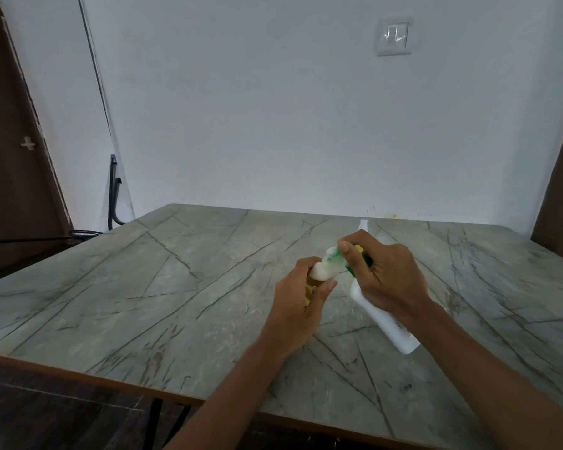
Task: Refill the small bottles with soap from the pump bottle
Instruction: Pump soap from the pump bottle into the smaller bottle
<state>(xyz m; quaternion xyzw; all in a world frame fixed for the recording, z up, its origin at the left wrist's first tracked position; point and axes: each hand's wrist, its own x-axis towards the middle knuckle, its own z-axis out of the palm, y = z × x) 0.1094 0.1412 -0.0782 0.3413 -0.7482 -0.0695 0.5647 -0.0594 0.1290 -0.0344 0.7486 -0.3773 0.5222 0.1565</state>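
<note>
We see dim, flat, bluish light with soft, faint shadows on the table (143, 287). Wide-angle distortion tilts the door (10, 157) at far left, and the hands look slightly blurred.

The table (176, 287) you worked at had a marble-look top, grey-green with dark veins. It was smooth with a dull sheen, and its edge was brown and wood-look. The white bottle (381, 316) you held was smooth, opaque plastic, while the small bottle (312, 286) looked yellowish and translucent. Behind them, the wall (241, 108) was matt paint, the switch plate (394, 36) glossy plastic, and the door (10, 157) dark wood.
</note>
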